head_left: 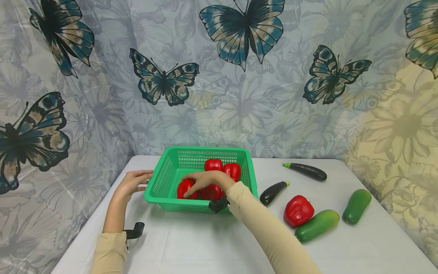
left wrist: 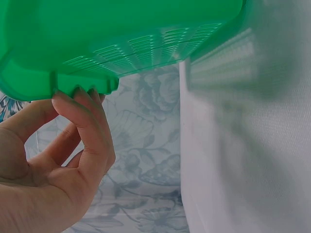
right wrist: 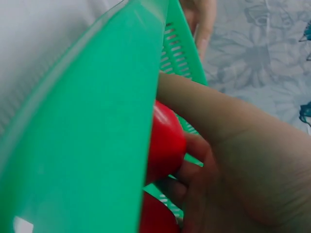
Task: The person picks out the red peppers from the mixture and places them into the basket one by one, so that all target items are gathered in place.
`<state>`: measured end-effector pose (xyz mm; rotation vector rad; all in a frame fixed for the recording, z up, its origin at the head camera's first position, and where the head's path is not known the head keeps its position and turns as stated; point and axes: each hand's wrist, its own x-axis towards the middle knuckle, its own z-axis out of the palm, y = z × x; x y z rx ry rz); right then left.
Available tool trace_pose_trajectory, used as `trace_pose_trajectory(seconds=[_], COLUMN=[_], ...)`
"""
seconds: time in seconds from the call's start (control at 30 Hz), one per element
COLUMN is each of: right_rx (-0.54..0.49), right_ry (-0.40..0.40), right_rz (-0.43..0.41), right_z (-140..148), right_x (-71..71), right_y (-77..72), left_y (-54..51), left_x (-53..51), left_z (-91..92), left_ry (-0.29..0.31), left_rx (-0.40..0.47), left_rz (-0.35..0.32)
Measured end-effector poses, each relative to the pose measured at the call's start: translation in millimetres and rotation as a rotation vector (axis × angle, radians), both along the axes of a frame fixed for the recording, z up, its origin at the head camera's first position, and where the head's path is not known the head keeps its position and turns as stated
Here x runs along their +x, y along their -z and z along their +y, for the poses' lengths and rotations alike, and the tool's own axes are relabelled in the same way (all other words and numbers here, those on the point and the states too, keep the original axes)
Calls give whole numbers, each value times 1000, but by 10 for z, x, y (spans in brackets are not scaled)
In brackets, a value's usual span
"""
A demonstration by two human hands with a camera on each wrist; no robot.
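A green plastic basket (head_left: 159, 199) with slotted walls holds several red bell peppers (head_left: 213, 164). My right hand (head_left: 205, 179) reaches into it and grips the red bell pepper (head_left: 184, 187) at the front left, thumb on the near side. In the right wrist view the fingers curve behind that pepper (right wrist: 166, 143), partly hidden by the basket wall (right wrist: 82, 126). My left hand (head_left: 131, 183) is at the basket's left end. Its fingertips touch the outer rim, as the left wrist view shows, with the fingers (left wrist: 92, 126) bent slightly.
On the table's right side lie two dark eggplants (head_left: 306, 171), another red bell pepper (head_left: 299, 211) and two oblong green vegetables (head_left: 317, 225). That pepper touches one green vegetable. A butterfly-patterned cloth (head_left: 239, 114) hangs behind the white table (head_left: 191, 243).
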<state>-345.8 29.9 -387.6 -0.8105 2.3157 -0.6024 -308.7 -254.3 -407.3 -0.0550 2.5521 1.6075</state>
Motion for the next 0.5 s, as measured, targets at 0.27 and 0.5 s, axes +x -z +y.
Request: trace_pose_trajectory(seconds=[0.27, 0.5], right_rx=[-76, -141], right_ry=[-22, -5], right_rz=[25, -11], right_z=[-13, 9], right_x=[-7, 38], right_y=[-8, -61], left_y=[-17, -17], left_x=[11, 14], left_z=[3, 11], left_ry=[1, -4], left_rx=[3, 1], left_rz=[0, -5])
